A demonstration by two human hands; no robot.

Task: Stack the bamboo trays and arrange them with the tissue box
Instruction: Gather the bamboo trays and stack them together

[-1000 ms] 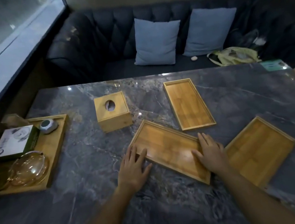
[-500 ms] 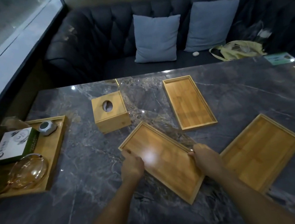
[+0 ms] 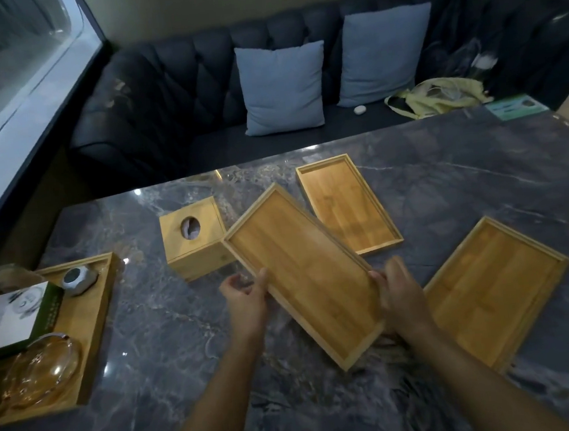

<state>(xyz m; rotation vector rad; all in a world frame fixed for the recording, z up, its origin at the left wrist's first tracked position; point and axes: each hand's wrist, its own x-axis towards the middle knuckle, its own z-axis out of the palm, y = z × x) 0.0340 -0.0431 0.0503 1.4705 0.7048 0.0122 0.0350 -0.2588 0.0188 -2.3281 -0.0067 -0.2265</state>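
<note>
The middle bamboo tray (image 3: 307, 271) is a long, shallow rectangle of honey-coloured wood with a thin raised rim and lengthwise grain, its open face up. It sits skewed, one short end near the tissue box (image 3: 194, 238) and the other toward the person, and it appears lifted off the marble table (image 3: 169, 328), though the gap beneath cannot be seen clearly. It lies between the two hands. The left hand (image 3: 246, 303) grips its left long edge, thumb on the rim and fingers curled below. The right hand (image 3: 402, 296) clasps the right long edge near the near corner, fingers wrapped around the rim.

The tissue box, a bamboo cube with an oval hole in its top, stands just left of the held tray's far end. A second tray (image 3: 347, 204) lies flat beyond the held one, partly overlapped by it in view. A third tray (image 3: 499, 286) lies flat to the right, just past the right hand.
</note>
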